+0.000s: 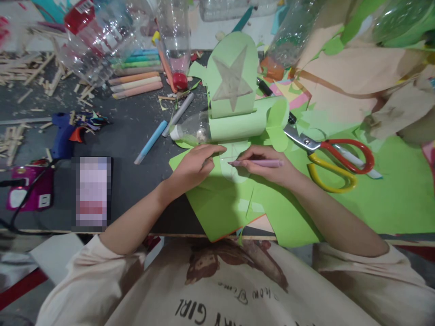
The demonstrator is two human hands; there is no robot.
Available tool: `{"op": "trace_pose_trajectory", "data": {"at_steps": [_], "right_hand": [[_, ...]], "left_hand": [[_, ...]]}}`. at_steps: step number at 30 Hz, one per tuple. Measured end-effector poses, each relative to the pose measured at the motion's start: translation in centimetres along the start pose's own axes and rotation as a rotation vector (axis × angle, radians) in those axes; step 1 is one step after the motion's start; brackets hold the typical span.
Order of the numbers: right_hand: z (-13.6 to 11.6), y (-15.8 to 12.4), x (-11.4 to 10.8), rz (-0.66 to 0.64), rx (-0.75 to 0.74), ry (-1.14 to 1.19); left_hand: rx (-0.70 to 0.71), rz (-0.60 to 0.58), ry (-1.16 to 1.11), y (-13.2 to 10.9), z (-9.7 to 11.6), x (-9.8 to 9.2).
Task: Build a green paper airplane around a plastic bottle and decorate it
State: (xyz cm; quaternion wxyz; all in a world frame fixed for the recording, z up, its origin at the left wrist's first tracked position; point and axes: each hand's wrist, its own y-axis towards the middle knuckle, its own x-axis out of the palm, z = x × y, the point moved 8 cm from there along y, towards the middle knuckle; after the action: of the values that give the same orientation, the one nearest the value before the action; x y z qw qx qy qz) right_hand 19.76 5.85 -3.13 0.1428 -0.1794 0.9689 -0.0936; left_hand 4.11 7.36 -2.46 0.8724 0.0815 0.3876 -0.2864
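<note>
Right hand had fingers pinched shut round a pink pencil, tip on the green paper at the near table edge, while left hand lay palm-down, gripping nothing, pinning the sheet; firm pressing there likely meant a cleaner line.

Scissors rightward (bare tabletop left)

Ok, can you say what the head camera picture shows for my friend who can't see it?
The right hand holds a pink pen to green paper that the left hand presses flat; red and yellow scissors lie beside them.
</note>
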Motion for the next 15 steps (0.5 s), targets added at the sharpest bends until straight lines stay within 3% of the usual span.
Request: {"op": "trace_pose_trajectory", "data": {"at_steps": [15], "right_hand": [[0.3,-2.4,-1.9,-0.023,-0.008,-0.06]], "left_hand": [[0.014,0.024,-0.035,-0.1,-0.2,-0.1]]}}
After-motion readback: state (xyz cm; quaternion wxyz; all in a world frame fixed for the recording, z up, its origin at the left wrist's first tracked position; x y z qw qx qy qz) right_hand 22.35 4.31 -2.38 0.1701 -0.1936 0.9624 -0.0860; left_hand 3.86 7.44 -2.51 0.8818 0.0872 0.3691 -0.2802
